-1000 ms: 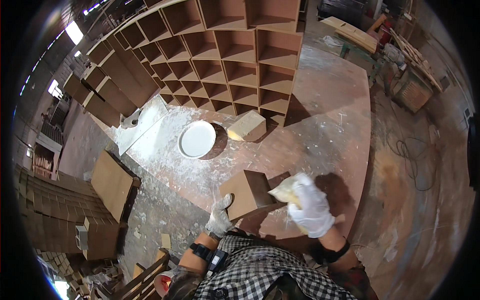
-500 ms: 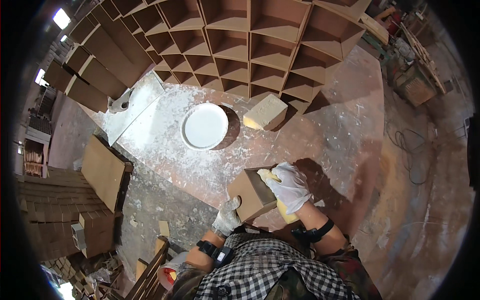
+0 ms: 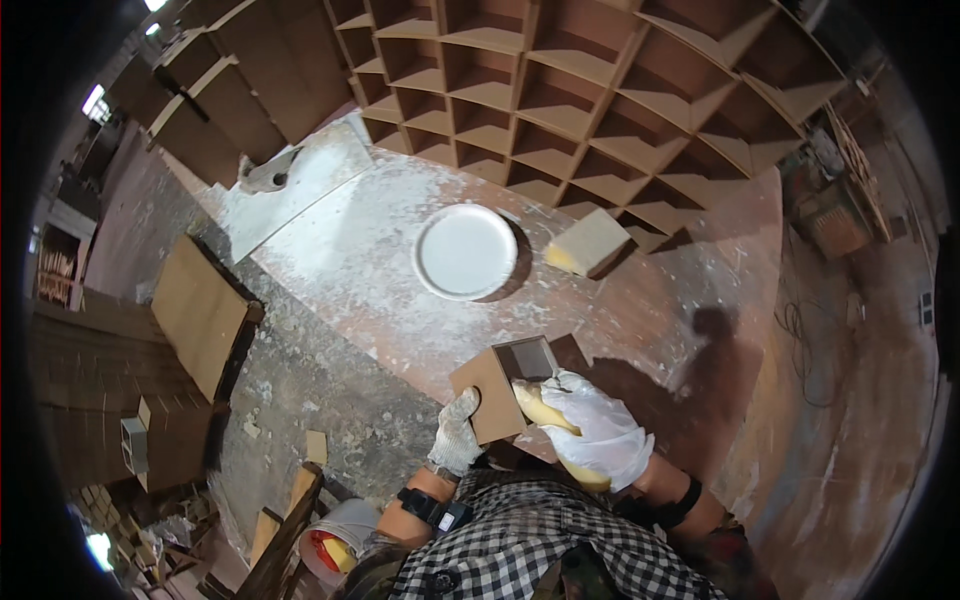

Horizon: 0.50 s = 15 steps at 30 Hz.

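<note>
Two hands: both gloved, both on the small open wooden box point(image 3: 505, 388), held just above the near edge of the dusty bench point(image 3: 360, 270).
Left hand point(image 3: 456, 432): grip closed on the box's lower side panel.
Right hand point(image 3: 598, 428): grip closed on a yellow sponge point(image 3: 543, 408), pressed to the box's edge.
Handling: thin board – I'd judge it stiff, light, dusty so a bit slippery; hold it by the flat outer panels, not the open rim.
Packages: none with readable labels – a white round plate point(image 3: 466, 251) mid-bench, a yellow-faced block point(image 3: 589, 243) just beside the shelf grid point(image 3: 600, 100).
</note>
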Available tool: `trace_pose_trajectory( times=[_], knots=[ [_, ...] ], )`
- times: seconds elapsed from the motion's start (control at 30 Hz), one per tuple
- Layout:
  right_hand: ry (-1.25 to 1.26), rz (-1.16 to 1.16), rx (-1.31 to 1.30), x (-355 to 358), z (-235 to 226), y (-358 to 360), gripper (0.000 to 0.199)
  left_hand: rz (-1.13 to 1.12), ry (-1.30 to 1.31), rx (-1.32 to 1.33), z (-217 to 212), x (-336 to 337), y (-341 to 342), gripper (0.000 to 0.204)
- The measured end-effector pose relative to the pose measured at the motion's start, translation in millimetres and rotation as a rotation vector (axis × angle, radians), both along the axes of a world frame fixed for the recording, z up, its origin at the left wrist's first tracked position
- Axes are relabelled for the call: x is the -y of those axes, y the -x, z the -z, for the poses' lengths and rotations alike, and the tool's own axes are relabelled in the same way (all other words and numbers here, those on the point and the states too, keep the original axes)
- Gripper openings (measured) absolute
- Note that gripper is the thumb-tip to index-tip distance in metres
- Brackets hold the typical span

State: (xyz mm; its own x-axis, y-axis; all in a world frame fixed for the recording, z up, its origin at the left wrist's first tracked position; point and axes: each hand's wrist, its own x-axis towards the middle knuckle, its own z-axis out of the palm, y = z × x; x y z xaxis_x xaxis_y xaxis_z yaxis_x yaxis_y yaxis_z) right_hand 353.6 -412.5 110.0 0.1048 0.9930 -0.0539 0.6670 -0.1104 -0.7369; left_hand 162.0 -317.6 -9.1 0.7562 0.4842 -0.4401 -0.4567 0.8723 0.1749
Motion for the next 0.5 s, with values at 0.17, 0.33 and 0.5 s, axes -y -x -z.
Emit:
trace_pose_trajectory(
  times=[0.17,0.33,0.5],
  knots=[
    [-0.080,-0.019,-0.094,-76,-16,-16,0.026,-0.219,-0.016,-0.201,0,-24,44,0.048],
    [-0.052,0.044,0.616,-164,8,3,0.033,-0.364,-0.055,-0.243,9,-48,72,0.048],
    [0.259,-0.031,0.804,-223,83,-8,0.034,-0.347,-0.066,-0.256,6,-63,67,0.045]
  ],
)
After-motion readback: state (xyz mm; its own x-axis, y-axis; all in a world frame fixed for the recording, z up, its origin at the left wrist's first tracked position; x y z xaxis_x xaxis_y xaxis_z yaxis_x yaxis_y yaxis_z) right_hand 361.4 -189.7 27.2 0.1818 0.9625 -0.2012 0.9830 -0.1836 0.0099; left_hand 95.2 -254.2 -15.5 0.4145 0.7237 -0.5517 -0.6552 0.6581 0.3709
